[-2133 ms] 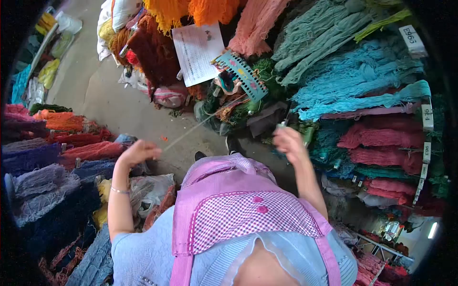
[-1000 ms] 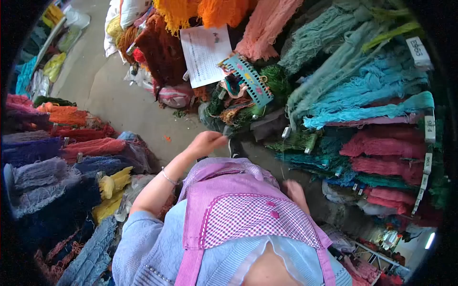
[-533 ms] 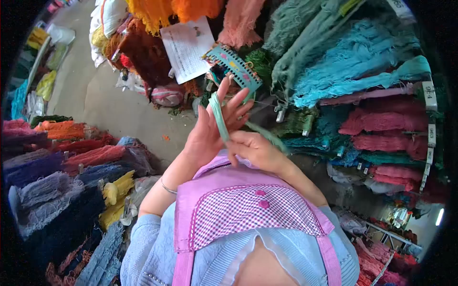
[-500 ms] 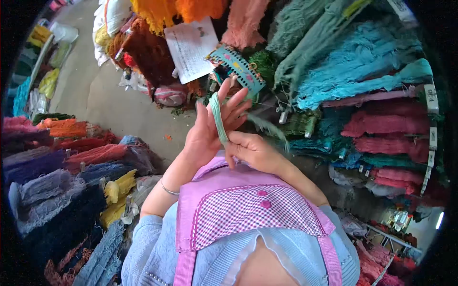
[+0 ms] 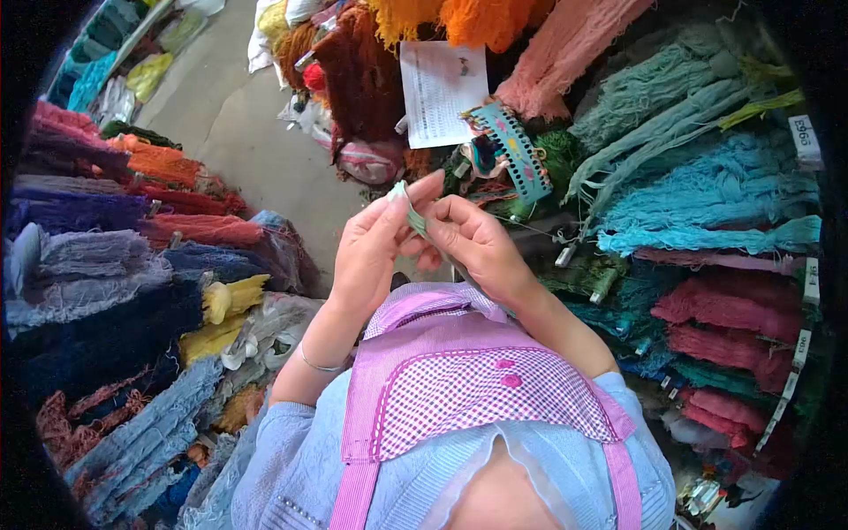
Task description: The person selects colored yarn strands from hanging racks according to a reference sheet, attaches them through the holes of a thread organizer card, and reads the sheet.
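A small bundle of pale green thread (image 5: 415,217) is pinched between my two hands, in front of the apron. My left hand (image 5: 371,246) grips its upper end, where a loop (image 5: 398,189) sticks out past the thumb. The fingers of my right hand (image 5: 473,243) close on the lower part of the bundle. Its remaining length is hidden by the fingers. Just beyond my hands is a turquoise patterned basket (image 5: 527,172) with small bits of coloured thread in it.
A printed sheet (image 5: 442,93) lies beyond the basket. Orange yarn (image 5: 486,22), salmon yarn (image 5: 570,53) and turquoise yarn (image 5: 707,199) hang ahead and to the right, with label tags (image 5: 806,141). Heaps of blue and red yarn (image 5: 203,231) are on the left, beside the concrete floor (image 5: 256,159).
The thread was looped around the spread fingers of my left hand; now it is off them, bunched and pinched by both hands. The view has shifted, so surroundings appear further right.
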